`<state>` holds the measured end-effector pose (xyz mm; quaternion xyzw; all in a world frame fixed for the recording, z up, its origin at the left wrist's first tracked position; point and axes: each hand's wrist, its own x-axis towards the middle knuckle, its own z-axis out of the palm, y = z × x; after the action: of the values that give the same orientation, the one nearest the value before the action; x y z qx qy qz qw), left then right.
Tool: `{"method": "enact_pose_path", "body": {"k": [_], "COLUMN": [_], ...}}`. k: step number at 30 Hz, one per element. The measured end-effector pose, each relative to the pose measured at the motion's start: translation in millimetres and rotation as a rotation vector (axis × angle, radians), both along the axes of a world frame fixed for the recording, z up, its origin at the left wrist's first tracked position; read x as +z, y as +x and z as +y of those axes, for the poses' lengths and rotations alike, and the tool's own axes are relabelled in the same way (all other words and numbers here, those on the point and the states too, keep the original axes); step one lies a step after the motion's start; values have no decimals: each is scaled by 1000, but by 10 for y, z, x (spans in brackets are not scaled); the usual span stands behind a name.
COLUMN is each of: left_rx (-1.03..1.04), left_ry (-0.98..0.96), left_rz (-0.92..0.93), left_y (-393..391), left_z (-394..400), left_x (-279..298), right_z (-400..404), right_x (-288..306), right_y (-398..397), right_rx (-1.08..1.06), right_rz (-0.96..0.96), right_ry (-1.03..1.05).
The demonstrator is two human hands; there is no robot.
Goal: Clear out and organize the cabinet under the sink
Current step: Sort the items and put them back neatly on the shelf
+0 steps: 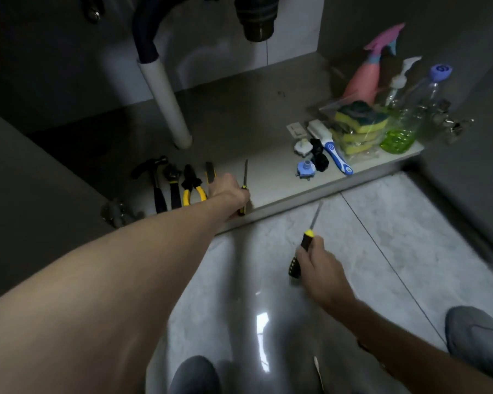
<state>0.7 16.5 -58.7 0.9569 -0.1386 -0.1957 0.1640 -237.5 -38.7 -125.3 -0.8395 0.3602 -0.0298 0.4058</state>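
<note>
The open cabinet floor lies under the sink pipes. Along its front left edge lie a hammer, a wrench, yellow-handled pliers and a yellow-and-black tool. My left hand rests at the cabinet's front edge, closed on a yellow-and-black screwdriver whose shaft points to the back. Over the tiled floor in front, my right hand grips a second black-and-yellow screwdriver, tip toward the cabinet.
A white drain pipe stands at the cabinet's middle. At the right stand a pink spray bottle, clear bottles, bagged sponges, a blue-and-white brush and small fittings. My shoes rest on the glossy tiles.
</note>
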Motion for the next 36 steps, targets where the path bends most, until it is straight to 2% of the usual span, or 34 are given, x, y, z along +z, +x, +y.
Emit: {"method": "enact_pose_path", "body": {"k": [4,9,15,21,29,36], "left_rx": [-90,-78,-106,-157,-112,-94], "left_ry": [57,-2,2,53,66,61], "left_rz": [93,116,58,-32,-14,-19], "left_y": [193,397,620,667,737,757], "left_z": [-100,-153,-29,-4,37,83], "left_x": [-74,-110,-100,-60,-69,-92], "right_z": [-484,-804,-840,-724,-585,-456], "right_x": [261,454,316,261,163,90], "right_y": [853,1609,1879,1809,1862,1966], "right_rx": [148,281,263,226,239,187], "right_rz": [-1,122,222,161,-3,-64], "right_ry": [-228,-363,-309,-350,-189,-153]}}
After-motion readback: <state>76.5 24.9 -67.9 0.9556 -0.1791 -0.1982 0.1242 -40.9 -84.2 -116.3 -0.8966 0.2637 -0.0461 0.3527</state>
